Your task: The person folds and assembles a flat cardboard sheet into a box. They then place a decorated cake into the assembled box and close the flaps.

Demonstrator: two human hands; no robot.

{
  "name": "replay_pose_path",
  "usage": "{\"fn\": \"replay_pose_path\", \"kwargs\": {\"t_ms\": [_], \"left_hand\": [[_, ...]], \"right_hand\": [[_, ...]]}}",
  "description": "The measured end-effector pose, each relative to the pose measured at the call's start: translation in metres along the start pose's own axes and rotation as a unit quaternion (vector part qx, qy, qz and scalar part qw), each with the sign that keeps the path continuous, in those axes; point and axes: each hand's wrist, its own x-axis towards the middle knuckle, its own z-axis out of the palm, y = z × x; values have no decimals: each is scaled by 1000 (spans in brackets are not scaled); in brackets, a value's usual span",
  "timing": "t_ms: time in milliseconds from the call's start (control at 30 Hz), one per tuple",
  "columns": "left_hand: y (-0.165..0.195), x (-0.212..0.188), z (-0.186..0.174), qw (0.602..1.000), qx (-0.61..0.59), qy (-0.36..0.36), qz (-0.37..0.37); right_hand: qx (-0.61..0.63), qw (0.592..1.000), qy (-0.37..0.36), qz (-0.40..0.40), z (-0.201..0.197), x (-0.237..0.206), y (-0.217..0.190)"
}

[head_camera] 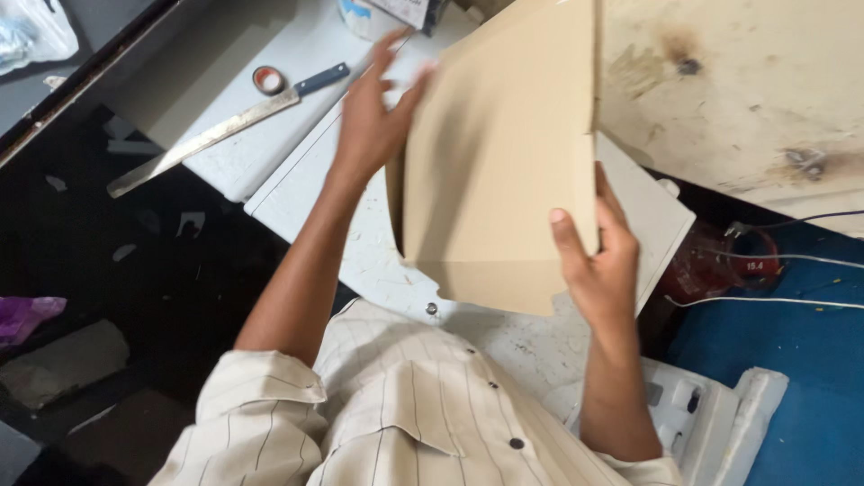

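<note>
The right hand point(598, 261) clamps the lower right edge of a flat tan cardboard box point(499, 162), thumb across the front, fingers behind. The left hand point(371, 117) is spread open against the box's upper left side, fingers splayed. The box is plain, smooth brown, folded, with a flap creased along the bottom, held tilted above the white counter point(315, 180). Further left on the counter lies a long knife point(225, 126) with a dark handle, a small roll of tape point(267, 80) just beside it. A blue surface point(810, 360) shows at right.
</note>
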Motion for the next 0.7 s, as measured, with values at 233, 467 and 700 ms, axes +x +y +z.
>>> {"fn": "replay_pose_path", "kwargs": {"t_ms": [233,467,700], "left_hand": [[-185,-27,60,981,-183,-61,-24],[-164,46,95,980,-198,-6,-21],[-165,130,46,961,-224,-145,-67]], "right_hand": [[5,998,-11,54,14,7,-12],[-88,981,34,171,28,4,-14],[-108,954,65,272,33,7,-11]]}}
